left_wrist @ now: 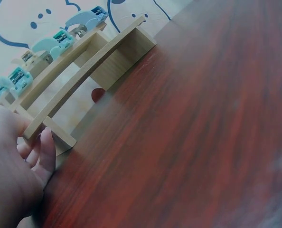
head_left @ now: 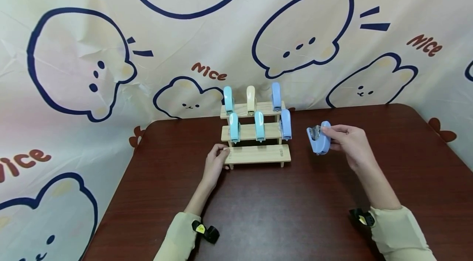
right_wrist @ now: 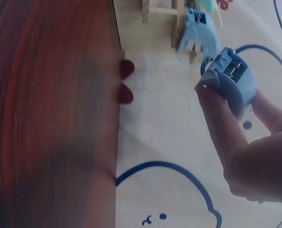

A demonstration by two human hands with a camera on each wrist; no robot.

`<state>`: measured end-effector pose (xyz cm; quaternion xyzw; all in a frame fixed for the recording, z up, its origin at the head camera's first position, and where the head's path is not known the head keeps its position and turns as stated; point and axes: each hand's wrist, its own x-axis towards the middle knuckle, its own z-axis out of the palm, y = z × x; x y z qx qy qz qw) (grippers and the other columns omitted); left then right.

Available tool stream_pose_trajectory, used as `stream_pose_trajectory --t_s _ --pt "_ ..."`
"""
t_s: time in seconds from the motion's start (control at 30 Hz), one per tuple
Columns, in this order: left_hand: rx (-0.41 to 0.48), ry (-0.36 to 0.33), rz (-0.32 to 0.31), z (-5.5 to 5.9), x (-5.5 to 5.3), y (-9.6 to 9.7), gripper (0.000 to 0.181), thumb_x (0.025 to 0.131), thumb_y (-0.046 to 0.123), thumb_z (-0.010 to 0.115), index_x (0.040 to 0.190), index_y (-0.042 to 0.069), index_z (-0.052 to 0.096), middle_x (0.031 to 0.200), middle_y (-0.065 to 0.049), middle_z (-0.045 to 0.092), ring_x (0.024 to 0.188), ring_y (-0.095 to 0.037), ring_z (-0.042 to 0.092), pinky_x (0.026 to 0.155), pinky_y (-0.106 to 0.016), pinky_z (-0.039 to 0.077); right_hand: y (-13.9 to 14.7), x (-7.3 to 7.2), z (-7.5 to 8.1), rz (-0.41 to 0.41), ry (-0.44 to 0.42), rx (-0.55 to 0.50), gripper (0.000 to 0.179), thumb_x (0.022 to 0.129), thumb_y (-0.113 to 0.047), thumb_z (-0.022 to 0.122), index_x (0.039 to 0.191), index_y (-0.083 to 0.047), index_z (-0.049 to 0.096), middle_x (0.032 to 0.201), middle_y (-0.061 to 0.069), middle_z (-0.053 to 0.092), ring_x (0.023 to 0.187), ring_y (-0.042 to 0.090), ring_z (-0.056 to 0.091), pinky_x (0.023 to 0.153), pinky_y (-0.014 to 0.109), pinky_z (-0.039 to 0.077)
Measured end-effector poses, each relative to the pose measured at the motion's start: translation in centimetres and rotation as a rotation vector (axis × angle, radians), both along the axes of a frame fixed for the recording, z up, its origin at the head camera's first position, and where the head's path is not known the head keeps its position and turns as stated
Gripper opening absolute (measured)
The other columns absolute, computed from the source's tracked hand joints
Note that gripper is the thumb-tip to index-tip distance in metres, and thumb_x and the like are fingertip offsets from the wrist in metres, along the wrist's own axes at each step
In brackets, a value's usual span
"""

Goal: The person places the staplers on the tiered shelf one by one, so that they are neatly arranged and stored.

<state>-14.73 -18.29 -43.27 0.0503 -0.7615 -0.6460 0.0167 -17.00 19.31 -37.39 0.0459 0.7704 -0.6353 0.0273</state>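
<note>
A three-tier wooden display rack [head_left: 257,154] stands at the table's far edge. My left hand [head_left: 215,162] grips the left end of its lowest shelf, thumb on top and fingers underneath. Off to the right of the rack, my right hand [head_left: 350,142] pinches a blue mini stapler [head_left: 323,145] in the air, thumb against fingers. On the top shelf stand a turquoise stapler [head_left: 228,100], a cream stapler [head_left: 251,100] and a blue stapler [head_left: 276,96]. The middle shelf carries two turquoise staplers [head_left: 260,126] and a blue stapler [head_left: 285,125]. Nothing stands on the lowest shelf.
Under the rack lies a dark red-brown wooden table [head_left: 281,207]. Close behind it hangs a pale cloth [head_left: 236,47] printed with cartoon outlines and the word Nice. A black wrist camera [head_left: 211,234] sits on the left sleeve, another camera [head_left: 360,216] on the right.
</note>
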Motion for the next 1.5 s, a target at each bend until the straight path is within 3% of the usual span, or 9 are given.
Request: stream_pose_trajectory --t_s 0.3,0.5,0.73,0.93,1.1,1.4,1.5 --pt "-0.004 0.004 0.000 0.1 0.0 0.0 0.023 0.106 0.012 0.056 0.119 -0.006 0.062 0.094 -0.007 0.057 0.077 -0.016 0.055 0.065 -0.035 0.056 -2.8 0.3 -0.3 0.069 -0.061 0.118 0.056 0.098 -0.034 0.073 0.127 0.014 0.061 0.123 0.026 0.064 0.083 0.010 0.070 0.083 0.035 0.062" --pt "-0.004 0.003 0.005 0.1 0.0 0.1 0.022 0.105 0.012 0.057 0.118 -0.006 0.063 0.093 -0.006 0.058 0.075 -0.015 0.056 0.065 -0.035 0.056 -4.4 0.3 -0.6 0.104 -0.101 0.177 0.051 0.097 -0.031 0.075 0.122 0.012 0.065 0.122 0.028 0.066 0.087 0.017 0.073 0.089 0.043 0.060" --pt "-0.002 0.006 -0.007 0.1 0.0 0.0 0.023 0.106 0.012 0.056 0.119 -0.006 0.062 0.093 -0.006 0.056 0.075 -0.015 0.055 0.065 -0.035 0.056 -5.6 0.7 -1.0 0.150 -0.115 0.198 0.044 0.095 -0.026 0.078 0.117 0.011 0.067 0.113 0.024 0.072 0.084 0.019 0.074 0.085 0.042 0.062" --pt "0.003 0.009 -0.007 0.2 0.0 0.0 0.023 0.106 0.012 0.056 0.120 -0.007 0.062 0.096 -0.008 0.057 0.075 -0.016 0.055 0.065 -0.035 0.056 -7.3 1.0 -1.0 0.176 -0.049 0.241 0.040 0.091 -0.024 0.082 0.110 0.010 0.070 0.099 0.019 0.076 0.081 0.018 0.073 0.077 0.037 0.063" --pt "0.005 0.002 -0.006 0.1 0.0 0.0 0.024 0.106 0.012 0.056 0.120 -0.006 0.062 0.095 -0.008 0.057 0.076 -0.016 0.055 0.065 -0.035 0.056 -9.1 1.4 -0.8 0.151 0.037 0.326 0.034 0.090 -0.023 0.083 0.103 0.008 0.074 0.089 0.016 0.077 0.076 0.018 0.072 0.069 0.034 0.062" --pt "0.007 0.014 -0.015 0.0 0.0 -0.1 0.025 0.106 0.012 0.056 0.122 -0.007 0.061 0.095 -0.008 0.057 0.076 -0.017 0.055 0.065 -0.035 0.056 -11.6 1.5 -1.5 0.094 0.242 0.494 0.028 0.089 -0.022 0.084 0.089 0.005 0.076 0.073 0.009 0.073 0.056 0.013 0.057 0.052 0.029 0.044" --pt "0.006 0.014 -0.018 0.0 -0.1 -0.1 0.025 0.106 0.012 0.055 0.122 -0.007 0.061 0.094 -0.007 0.056 0.076 -0.017 0.055 0.066 -0.035 0.056 -12.1 1.6 -1.8 0.071 0.266 0.502 0.027 0.090 -0.022 0.083 0.090 0.005 0.077 0.074 0.010 0.074 0.056 0.014 0.058 0.053 0.031 0.047"
